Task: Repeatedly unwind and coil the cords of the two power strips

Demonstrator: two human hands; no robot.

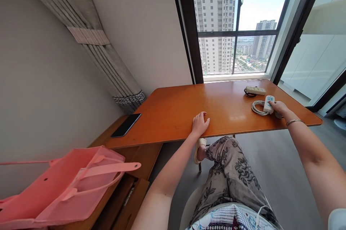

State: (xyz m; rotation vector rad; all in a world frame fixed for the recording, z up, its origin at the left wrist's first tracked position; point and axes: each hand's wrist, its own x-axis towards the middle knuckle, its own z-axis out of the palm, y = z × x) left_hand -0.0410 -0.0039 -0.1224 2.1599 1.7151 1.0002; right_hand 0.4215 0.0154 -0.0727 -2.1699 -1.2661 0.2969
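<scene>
My right hand (280, 108) grips the near side of a white power strip (269, 104) at the right end of the table. Its thumb lies on the strip's upper face, and a coiled pale cord (256, 108) sits just left of it. Behind it lies a second, cream power strip (255, 90) with a black cord (250, 94) bunched at its left end. My left hand (200, 124) rests on the table's near edge, holding nothing, its fingers loosely bent and the thumb apart.
The orange-brown wooden table (183, 107) reaches to the window (235, 33). A black phone (126, 125) lies at its left end. A pink bag (67, 186) sits on wooden furniture (146, 154) at lower left. A grey curtain (108, 67) hangs beside the wall.
</scene>
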